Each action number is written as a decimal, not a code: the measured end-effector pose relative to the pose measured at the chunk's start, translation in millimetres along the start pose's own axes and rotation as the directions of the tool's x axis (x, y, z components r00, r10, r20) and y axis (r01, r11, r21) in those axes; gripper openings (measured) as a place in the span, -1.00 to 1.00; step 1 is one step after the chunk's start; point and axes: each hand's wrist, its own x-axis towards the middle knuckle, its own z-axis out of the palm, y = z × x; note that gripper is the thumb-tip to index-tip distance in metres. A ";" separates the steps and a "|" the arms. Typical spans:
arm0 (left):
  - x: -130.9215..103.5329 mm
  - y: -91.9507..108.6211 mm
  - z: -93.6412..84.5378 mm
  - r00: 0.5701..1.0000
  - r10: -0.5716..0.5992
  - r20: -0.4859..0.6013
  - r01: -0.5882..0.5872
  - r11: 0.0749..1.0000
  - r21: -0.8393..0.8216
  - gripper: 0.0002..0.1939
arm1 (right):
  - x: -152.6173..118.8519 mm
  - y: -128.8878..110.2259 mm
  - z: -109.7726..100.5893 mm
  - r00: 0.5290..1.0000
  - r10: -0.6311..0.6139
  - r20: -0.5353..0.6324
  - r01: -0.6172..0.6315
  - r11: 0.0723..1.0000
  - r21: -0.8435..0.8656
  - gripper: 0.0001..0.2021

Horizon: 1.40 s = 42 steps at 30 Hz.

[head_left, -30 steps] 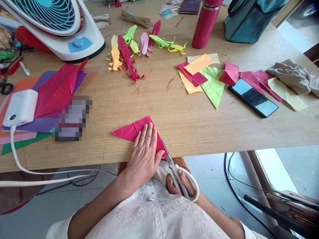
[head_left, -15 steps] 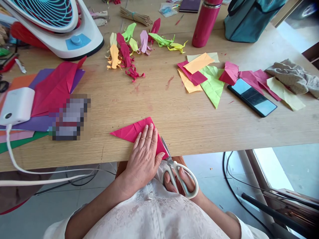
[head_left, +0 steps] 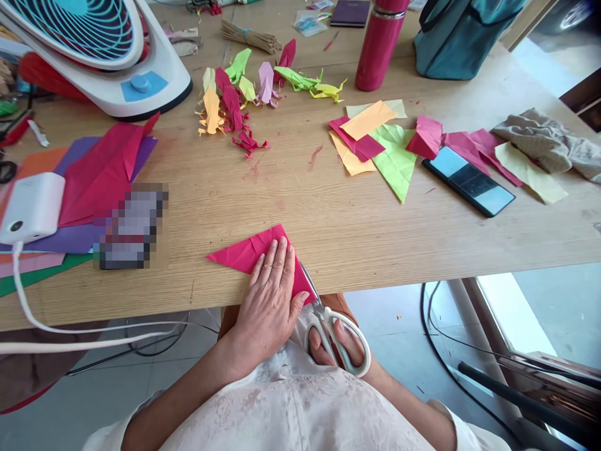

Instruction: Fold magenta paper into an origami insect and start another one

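A folded red-pink paper triangle (head_left: 244, 252) lies at the table's front edge, its long tip pointing left. My left hand (head_left: 272, 300) rests flat on it, palm down, the fingers stretched out side by side and the thumb spread a little. Below the table edge, my right hand (head_left: 338, 347) has its fingers through the handles of white-handled scissors (head_left: 365, 357). The metal blades point up and left along the right edge of the paper, and their far part is partly hidden by it.
Folded paper figures (head_left: 231, 103) stand at the back centre. Paper pieces (head_left: 397, 163) and a phone (head_left: 469, 181) lie at the right. A red bottle (head_left: 379, 50), teal bag (head_left: 446, 47), fan (head_left: 141, 84) and power bank (head_left: 32, 203) are farther out.
The view has shifted slightly. In the scissors the blades now sit closer against the paper's right edge; my left hand stays flat on the paper.
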 end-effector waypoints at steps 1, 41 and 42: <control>-0.3 0.1 0.0 1.000 0.002 -0.002 -0.002 1.000 0.001 -0.30 | 0.5 -1.0 0.3 1.000 0.006 -0.005 -0.006 1.000 -0.012 -0.48; -3.5 -4.1 -17.0 0.999 0.035 0.034 -0.027 0.981 -0.193 -0.37 | 5.5 -4.2 11.3 0.997 0.003 -0.078 -0.010 0.996 -0.088 -0.46; 0.6 -6.0 -18.7 1.000 0.015 0.021 -0.010 0.976 -0.216 -0.39 | 5.9 -4.6 11.2 0.997 -0.005 -0.076 -0.002 0.996 -0.090 -0.46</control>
